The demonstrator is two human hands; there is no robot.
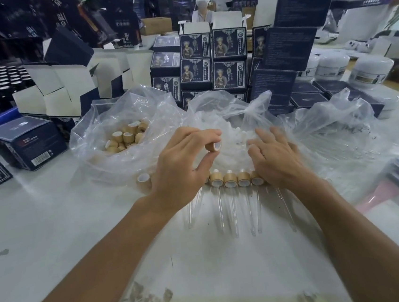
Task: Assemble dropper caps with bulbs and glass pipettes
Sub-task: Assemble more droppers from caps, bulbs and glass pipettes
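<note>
Nearest me, low in the frame, I see a smooth white table [55, 239] with my two bare forearms reaching up the middle. Just beyond the wrists, a row of finished droppers [236, 180] lies side by side at centre frame: round wood-grain collars with white liners, each with a thin clear glass pipette [220, 210] pointing back toward me. One loose cap [143, 180] sits on the table touching the outer edge of my left hand.

My left hand [183, 169] is lifted above the row, pinching a short cylindrical cap in hand [215, 146] between thumb and forefinger, its open white-lined end turned right; the other fingers are curled loosely beneath. My right hand [275, 157] lies palm down with fingers spread and fairly straight, its tips on a crinkled clear plastic bag holding small white bulbs [231, 137]; I cannot tell whether they grip a bulb.

Left of centre, a second glossy bag [89, 142] holds a heap of wood-grain caps [128, 136]. At right, a third filmy bag [339, 136] lies slumped on the table; what is in it I cannot make out.

Farther off, across the upper frame, stacks of dark blue printed cartons [211, 58] stand with some white flaps open, and squat white jars [370, 71] sit at upper right.
</note>
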